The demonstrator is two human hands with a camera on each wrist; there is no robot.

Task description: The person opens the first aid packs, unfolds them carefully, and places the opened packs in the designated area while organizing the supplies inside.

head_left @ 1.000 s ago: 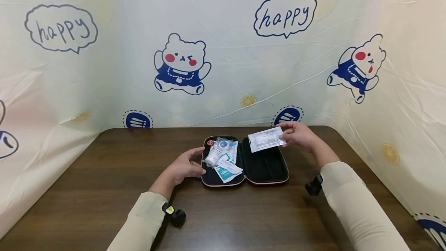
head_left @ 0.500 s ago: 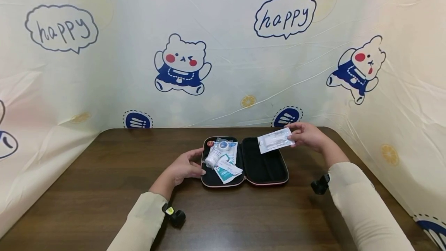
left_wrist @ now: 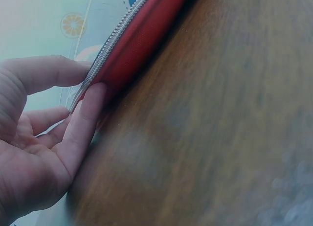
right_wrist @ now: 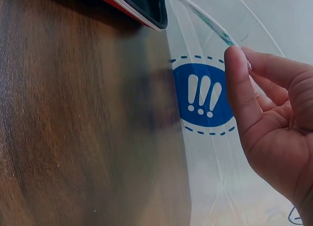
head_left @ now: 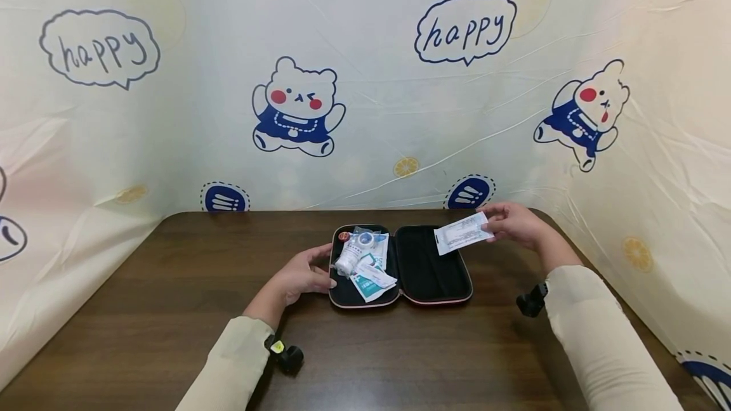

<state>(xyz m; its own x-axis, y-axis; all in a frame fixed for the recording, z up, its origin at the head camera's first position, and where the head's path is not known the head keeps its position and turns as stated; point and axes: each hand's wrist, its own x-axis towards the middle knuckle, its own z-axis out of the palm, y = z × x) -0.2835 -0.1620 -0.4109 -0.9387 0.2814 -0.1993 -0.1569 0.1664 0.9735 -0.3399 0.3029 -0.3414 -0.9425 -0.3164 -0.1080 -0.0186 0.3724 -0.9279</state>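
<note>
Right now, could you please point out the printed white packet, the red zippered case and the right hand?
Printed white packet [head_left: 461, 233]: head view, middle of its face.
Red zippered case [left_wrist: 137, 46]: left wrist view, outer shell.
Right hand [head_left: 514, 224]: head view, its back.

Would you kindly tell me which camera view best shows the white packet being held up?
The head view: there, the white packet presents most of its printed face, text too small to read. The right wrist view shows it nearly edge-on, as a thin strip; the left wrist view does not show it.
</note>
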